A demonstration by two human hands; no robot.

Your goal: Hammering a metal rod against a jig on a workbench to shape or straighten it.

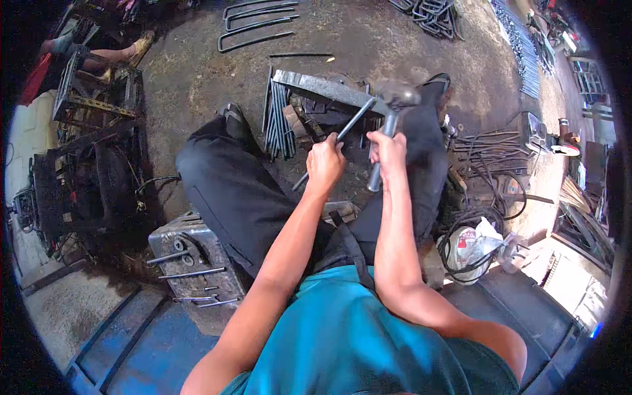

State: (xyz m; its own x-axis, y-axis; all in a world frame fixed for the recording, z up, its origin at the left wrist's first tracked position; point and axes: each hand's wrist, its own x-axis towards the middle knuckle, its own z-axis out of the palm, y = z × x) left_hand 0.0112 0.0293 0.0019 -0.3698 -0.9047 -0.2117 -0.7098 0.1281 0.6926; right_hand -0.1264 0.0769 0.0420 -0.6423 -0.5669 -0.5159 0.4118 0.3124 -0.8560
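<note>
My left hand is closed around a thin metal rod that slants up to the right. The rod's far end lies at the right part of a thick steel bar, which serves as a raised work surface between my legs. My right hand grips the handle of a hammer. The hammer's head, slightly blurred, is over the bar's right end, close to the rod's tip; whether they touch I cannot tell. Below the bar's left end lies a bundle of straight metal rods.
Bent U-shaped rods lie on the floor ahead, with a pile of bent pieces farther right. A metal block with short rods on top stands by my left thigh. Cables and more rods lie to the right. Another person's leg shows far left.
</note>
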